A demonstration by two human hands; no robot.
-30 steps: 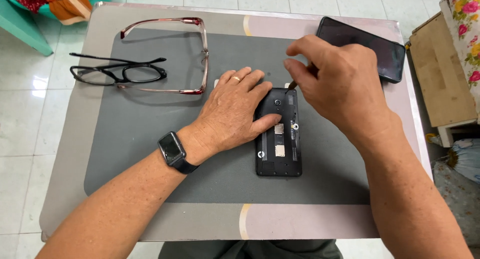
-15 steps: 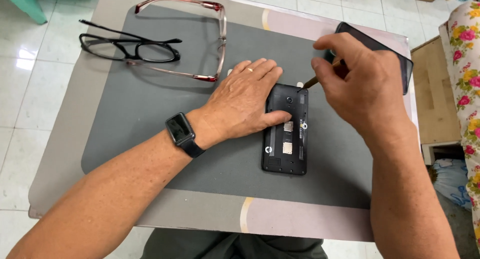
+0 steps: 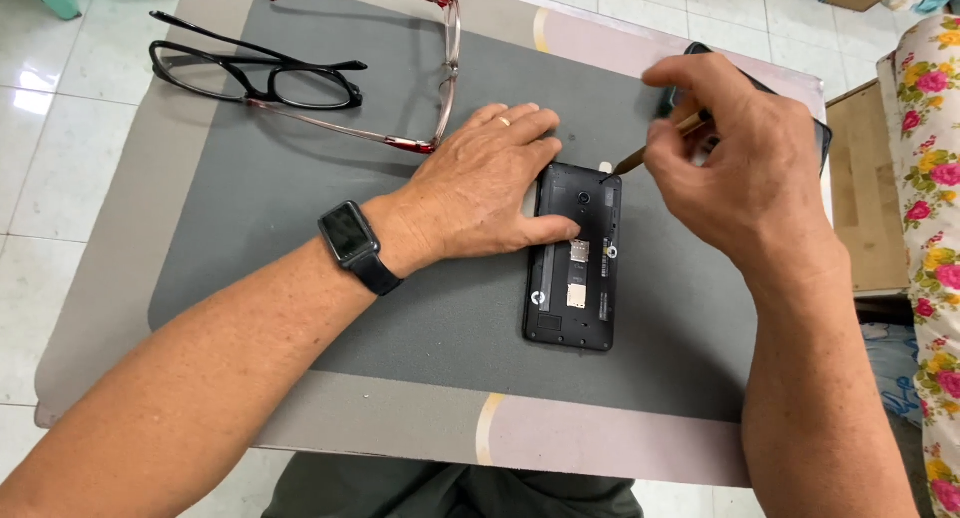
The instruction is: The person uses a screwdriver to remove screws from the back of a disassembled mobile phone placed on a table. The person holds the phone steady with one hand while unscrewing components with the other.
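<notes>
Black phone with back cover off (image 3: 573, 256) lies face down on dark grey rubber mat (image 3: 300, 258), mat on small pale table (image 3: 110, 248). Left hand (image 3: 480, 193) flat and open, fingers spread, pressing phone's left edge; holds nothing. Right hand (image 3: 745, 163) curled shut, pinching thin brown-handled tool (image 3: 655, 148); tip at phone's top right corner. Tool's handle mostly hidden in fingers. Second dark flat thing (image 3: 815, 138) behind right hand, mostly hidden, hard to tell. Black-framed glasses (image 3: 255, 73) and clear red-framed glasses (image 3: 420, 68) at far side; red ones cut off at top.
</notes>
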